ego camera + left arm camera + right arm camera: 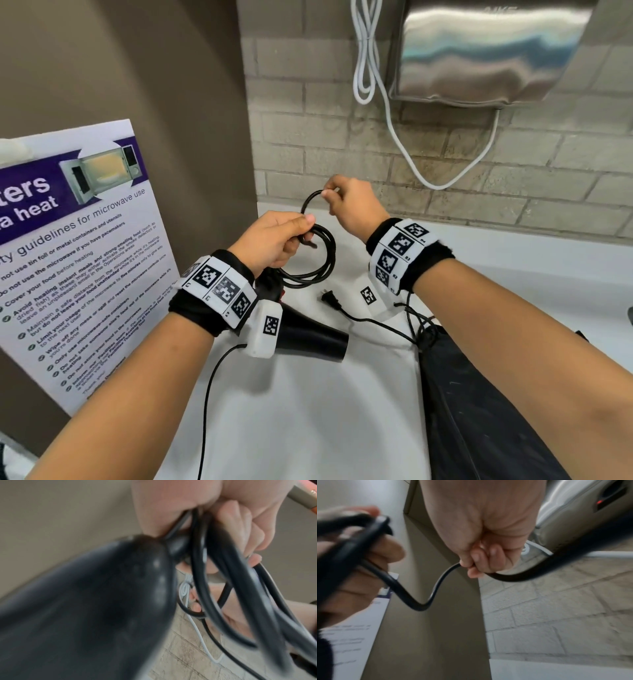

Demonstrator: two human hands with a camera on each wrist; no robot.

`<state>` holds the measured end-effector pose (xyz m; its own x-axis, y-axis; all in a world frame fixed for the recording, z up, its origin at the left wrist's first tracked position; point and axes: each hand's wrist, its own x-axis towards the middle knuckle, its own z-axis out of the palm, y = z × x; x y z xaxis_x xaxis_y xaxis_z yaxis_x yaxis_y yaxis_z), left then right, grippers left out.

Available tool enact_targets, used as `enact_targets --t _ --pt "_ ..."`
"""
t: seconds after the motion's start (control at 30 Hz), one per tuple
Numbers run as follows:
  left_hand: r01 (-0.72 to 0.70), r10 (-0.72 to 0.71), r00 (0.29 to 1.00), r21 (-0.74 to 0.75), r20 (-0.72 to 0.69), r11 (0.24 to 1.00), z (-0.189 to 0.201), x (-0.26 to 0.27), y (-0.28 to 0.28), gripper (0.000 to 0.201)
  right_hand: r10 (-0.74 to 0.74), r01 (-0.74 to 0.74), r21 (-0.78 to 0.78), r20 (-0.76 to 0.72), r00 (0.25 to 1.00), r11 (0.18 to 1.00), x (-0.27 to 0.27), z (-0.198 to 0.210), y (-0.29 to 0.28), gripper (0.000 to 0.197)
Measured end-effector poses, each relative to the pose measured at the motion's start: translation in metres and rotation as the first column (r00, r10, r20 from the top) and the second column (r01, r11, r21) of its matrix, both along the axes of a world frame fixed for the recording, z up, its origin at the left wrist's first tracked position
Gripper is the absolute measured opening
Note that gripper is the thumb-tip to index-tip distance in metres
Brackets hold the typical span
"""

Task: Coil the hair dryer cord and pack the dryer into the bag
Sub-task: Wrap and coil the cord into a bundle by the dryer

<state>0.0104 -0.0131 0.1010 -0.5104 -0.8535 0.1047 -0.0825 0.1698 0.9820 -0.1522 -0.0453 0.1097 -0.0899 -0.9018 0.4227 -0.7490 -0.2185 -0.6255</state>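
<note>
**Cord coiling in progress over white counter**

Left hand (274,240): fingers curled round a bundle of black cord loops (313,260), thumb pressed on top. The loops hang below the fist, several turns, roughly round. The left wrist view confirms the fingers (240,524) wrapped round the strands, though that picture is blurred.

Right hand (352,205): raised behind and to the right of the left, pinching a single strand of the cord between thumb and fingertips. From the pinch the strand arcs down to the coil in the left hand. The right wrist view shows the same pinch (481,559), the cord running in an S-curve across to the left hand.

Hair dryer (308,335): black, below the left wrist, nozzle pointing right; whether it rests on the counter (308,411) or hangs from the cord cannot be told. It fills the near left of the left wrist view, out of focus.

Plug (330,299): lies on the counter between the forearms, its tail of cord trailing right.

Bag (479,411): black, lies flat on the counter beneath the right forearm, drawstrings at its top edge.

Surroundings: microwave-use poster (75,260) on the left wall; steel hand dryer (486,51) on the brick wall, white cable (366,61) looped beside it.
</note>
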Motion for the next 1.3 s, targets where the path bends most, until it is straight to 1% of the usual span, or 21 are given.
enact_targets --t 0.07,0.1,0.13,0.2,0.23,0.27,0.3,0.33,0.4,0.43,0.47,0.5,0.6,0.7,0.77,0.83,0.9,0.97,1.07,1.17,1.3 --pt "0.006 -0.006 1.000 0.018 -0.027 1.000 0.000 0.003 0.001 0.034 -0.074 0.073 0.079 0.017 0.997 0.994 -0.013 -0.006 -0.004 0.018" --pt "0.003 -0.002 0.999 0.024 -0.037 1.000 -0.001 0.003 0.001 0.034 -0.091 0.090 0.142 0.000 0.996 0.986 -0.020 -0.012 -0.005 0.019" --pt "-0.004 0.005 0.999 0.026 -0.041 1.000 -0.001 0.003 0.001 0.033 -0.085 0.093 0.206 -0.049 0.995 0.974 -0.026 -0.017 -0.003 0.023" --pt "-0.016 0.018 0.999 0.029 -0.046 0.999 0.000 0.001 0.000 0.033 -0.001 0.058 0.269 -0.207 0.978 0.962 -0.031 -0.027 0.003 0.043" --pt "-0.021 0.022 0.998 0.031 -0.051 0.999 0.000 0.001 -0.001 0.033 0.076 -0.009 0.263 -0.246 0.966 0.965 -0.030 -0.030 0.007 0.053" --pt "-0.024 0.026 0.998 0.032 -0.055 0.999 0.001 0.000 -0.002 0.034 0.176 -0.113 0.258 -0.236 0.956 0.960 -0.028 -0.032 0.012 0.060" --pt "-0.027 0.029 0.998 0.030 -0.055 0.999 0.001 -0.001 -0.003 0.034 0.281 -0.226 0.271 -0.187 0.941 0.936 -0.025 -0.032 0.017 0.064" --pt "-0.031 0.032 0.998 0.027 -0.051 0.999 0.001 -0.002 -0.004 0.034 0.373 -0.321 0.317 -0.117 0.920 0.892 -0.022 -0.031 0.022 0.063" --pt "-0.040 0.041 0.998 0.022 -0.049 0.999 0.001 -0.003 -0.005 0.034 0.498 -0.467 0.433 0.047 0.866 0.771 -0.017 -0.031 0.031 0.052" --pt "-0.046 0.046 0.998 0.019 -0.050 0.999 0.001 -0.004 -0.006 0.034 0.527 -0.522 0.456 0.130 0.840 0.721 -0.014 -0.032 0.034 0.044" --pt "-0.052 0.052 0.997 0.016 -0.052 0.999 0.001 -0.004 -0.006 0.034 0.538 -0.564 0.452 0.201 0.819 0.691 -0.012 -0.034 0.037 0.038" --pt "-0.057 0.058 0.997 0.013 -0.057 0.998 0.001 -0.004 -0.006 0.034 0.537 -0.588 0.431 0.246 0.807 0.685 -0.011 -0.036 0.039 0.034" --pt "-0.070 0.069 0.995 -0.016 -0.069 0.997 0.000 -0.004 -0.006 0.035 0.531 -0.606 0.377 0.292 0.796 0.701 -0.014 -0.040 0.038 0.027" --pt "-0.075 0.070 0.995 -0.075 -0.073 0.994 -0.001 -0.005 -0.004 0.035 0.466 -0.569 0.387 0.332 0.820 0.725 -0.019 -0.040 0.034 0.019" --pt "-0.088 0.081 0.994 -0.091 -0.080 0.992 -0.001 -0.007 -0.004 0.036 0.384 -0.528 0.356 0.401 0.832 0.771 -0.018 -0.041 0.029 0.018" --pt "-0.097 0.090 0.993 -0.086 -0.077 0.992 -0.001 -0.008 -0.005 0.036 0.347 -0.507 0.293 0.458 0.818 0.810 -0.014 -0.038 0.028 0.019" --pt "-0.089 0.084 0.994 -0.077 -0.064 0.993 -0.001 -0.008 -0.006 0.035 0.348 -0.467 0.219 0.422 0.837 0.857 -0.011 -0.034 0.029 0.020" --pt "-0.079 0.074 0.995 -0.067 -0.065 0.995 -0.001 -0.008 -0.006 0.035 0.326 -0.404 0.152 0.373 0.868 0.902 -0.007 -0.026 0.031 0.028" --pt "-0.063 0.059 0.992 -0.034 -0.114 0.997 -0.002 -0.006 -0.008 0.029 0.241 -0.255 0.030 0.233 0.942 0.967 0.000 -0.012 0.028 0.028" --pt "-0.034 0.027 0.994 -0.070 -0.106 0.997 -0.003 -0.005 -0.010 0.021 0.177 -0.166 -0.072 0.193 0.965 0.984 0.008 0.001 0.028 0.031" --pt "-0.030 0.027 0.999 -0.130 -0.026 0.991 -0.003 -0.007 -0.010 0.017 0.160 -0.137 -0.145 0.164 0.973 0.980 0.014 0.012 0.036 0.016"
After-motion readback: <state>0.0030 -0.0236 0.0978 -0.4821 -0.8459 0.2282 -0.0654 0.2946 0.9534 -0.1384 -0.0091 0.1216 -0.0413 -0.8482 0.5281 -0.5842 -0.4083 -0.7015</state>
